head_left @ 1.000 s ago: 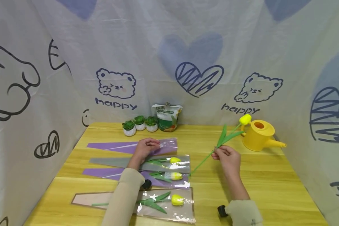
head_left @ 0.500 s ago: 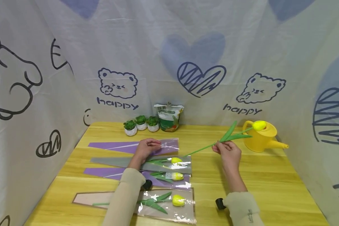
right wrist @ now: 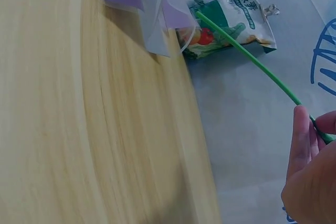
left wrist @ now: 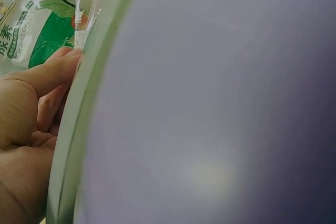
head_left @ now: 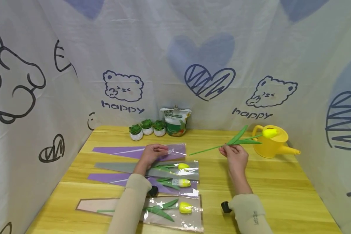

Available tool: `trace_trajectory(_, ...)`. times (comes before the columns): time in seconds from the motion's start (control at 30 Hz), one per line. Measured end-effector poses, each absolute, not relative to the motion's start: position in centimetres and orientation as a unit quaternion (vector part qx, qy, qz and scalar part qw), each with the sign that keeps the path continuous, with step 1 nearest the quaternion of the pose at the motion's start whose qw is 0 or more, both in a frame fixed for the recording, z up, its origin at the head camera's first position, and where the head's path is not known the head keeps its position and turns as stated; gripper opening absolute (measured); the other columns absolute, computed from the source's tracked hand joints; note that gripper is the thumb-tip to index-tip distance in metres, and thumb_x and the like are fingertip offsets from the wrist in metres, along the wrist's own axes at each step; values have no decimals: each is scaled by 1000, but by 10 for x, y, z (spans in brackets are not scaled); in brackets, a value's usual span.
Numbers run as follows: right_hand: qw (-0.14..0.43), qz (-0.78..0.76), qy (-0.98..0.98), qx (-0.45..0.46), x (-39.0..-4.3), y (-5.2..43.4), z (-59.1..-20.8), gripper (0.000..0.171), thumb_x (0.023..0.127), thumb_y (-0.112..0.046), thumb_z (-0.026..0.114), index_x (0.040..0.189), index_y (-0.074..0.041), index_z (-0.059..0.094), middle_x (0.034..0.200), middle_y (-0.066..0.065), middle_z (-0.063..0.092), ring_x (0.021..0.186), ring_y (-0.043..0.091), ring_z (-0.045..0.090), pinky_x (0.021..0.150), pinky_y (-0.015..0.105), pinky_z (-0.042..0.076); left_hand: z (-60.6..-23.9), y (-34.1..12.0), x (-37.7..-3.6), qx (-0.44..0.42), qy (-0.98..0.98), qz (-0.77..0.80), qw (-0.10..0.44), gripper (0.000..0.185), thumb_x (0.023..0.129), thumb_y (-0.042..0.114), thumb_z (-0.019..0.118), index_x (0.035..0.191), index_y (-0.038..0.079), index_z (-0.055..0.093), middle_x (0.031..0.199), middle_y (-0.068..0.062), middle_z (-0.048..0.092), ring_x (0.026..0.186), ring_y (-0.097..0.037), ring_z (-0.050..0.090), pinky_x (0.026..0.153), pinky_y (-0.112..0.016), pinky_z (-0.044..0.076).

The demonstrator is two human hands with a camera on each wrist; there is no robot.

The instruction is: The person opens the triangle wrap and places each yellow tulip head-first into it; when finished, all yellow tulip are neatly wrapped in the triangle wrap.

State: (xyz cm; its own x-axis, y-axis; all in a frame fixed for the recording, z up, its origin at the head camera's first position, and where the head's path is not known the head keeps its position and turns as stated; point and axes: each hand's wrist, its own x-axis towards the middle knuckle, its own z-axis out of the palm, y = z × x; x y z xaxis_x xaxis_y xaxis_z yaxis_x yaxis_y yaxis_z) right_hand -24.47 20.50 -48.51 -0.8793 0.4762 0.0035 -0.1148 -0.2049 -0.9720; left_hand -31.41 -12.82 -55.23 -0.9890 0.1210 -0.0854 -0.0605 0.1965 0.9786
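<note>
In the head view my right hand pinches the green stem of a yellow artificial tulip just below its leaves. The stem's bare end points left, close to the right end of a purple flower sleeve. My left hand pinches that sleeve near its clear right end, thumb and fingertips together on the film. The left wrist view is mostly filled by the purple film, thumb and fingers at its edge. In the right wrist view the green stem runs from my fingertips toward the sleeve.
Nearer the body lie a grey sleeve, another purple sleeve and a pinkish sleeve, each with a yellow tulip. A yellow watering can stands at the back right. Small potted succulents and a clipped bag stand behind.
The tulip has swung from a steep slant to nearly level: its head came down in front of the watering can, its stem end rose toward the far purple sleeve. The left hand stays on that sleeve.
</note>
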Motion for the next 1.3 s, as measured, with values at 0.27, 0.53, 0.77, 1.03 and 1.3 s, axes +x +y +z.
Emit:
trace_trajectory(0.27, 179, 778, -582, -158, -254, 199, -494, 18, 95, 5, 67, 111, 14, 64, 72, -1, 75, 69, 10, 76, 74, 26, 63, -552, -128, -313, 24, 769, 635, 72, 25, 90, 10, 81, 113, 1, 78, 113, -12, 78, 90, -12, 72, 80, -21, 55)
trace_trajectory(0.53, 157, 789, -573, -159, -259, 190, -503, 22, 96, 4, 66, 112, 19, 61, 73, 1, 75, 70, 11, 76, 74, 26, 63, -551, -128, -311, 23, 768, 636, 76, 25, 90, 10, 81, 113, 1, 78, 112, -12, 79, 91, -12, 72, 80, -22, 54)
trace_trajectory(0.77, 131, 796, -569, -159, -260, 181, -507, 27, 96, 5, 66, 117, 20, 60, 74, 1, 75, 71, 11, 75, 75, 26, 63, -551, -128, -311, 27, 769, 634, 71, 24, 90, 10, 81, 112, 1, 78, 111, -11, 79, 91, -11, 71, 82, -21, 53)
trace_trajectory(1.03, 79, 795, -579, -162, -265, 170, -516, 28, 96, 3, 68, 120, 16, 60, 79, 3, 75, 73, 11, 75, 77, 26, 63, -550, -128, -309, 30, 775, 627, 67, 22, 90, 9, 81, 111, 3, 79, 110, -11, 79, 94, -13, 72, 83, -23, 54)
trace_trajectory(1.3, 53, 796, -585, -147, -266, 157, -521, 23, 95, 6, 67, 115, 15, 62, 87, 12, 76, 73, 11, 74, 79, 29, 63, -550, -123, -309, 38, 788, 612, 58, 21, 90, 7, 80, 110, 1, 79, 106, -12, 80, 87, -9, 71, 78, -22, 53)
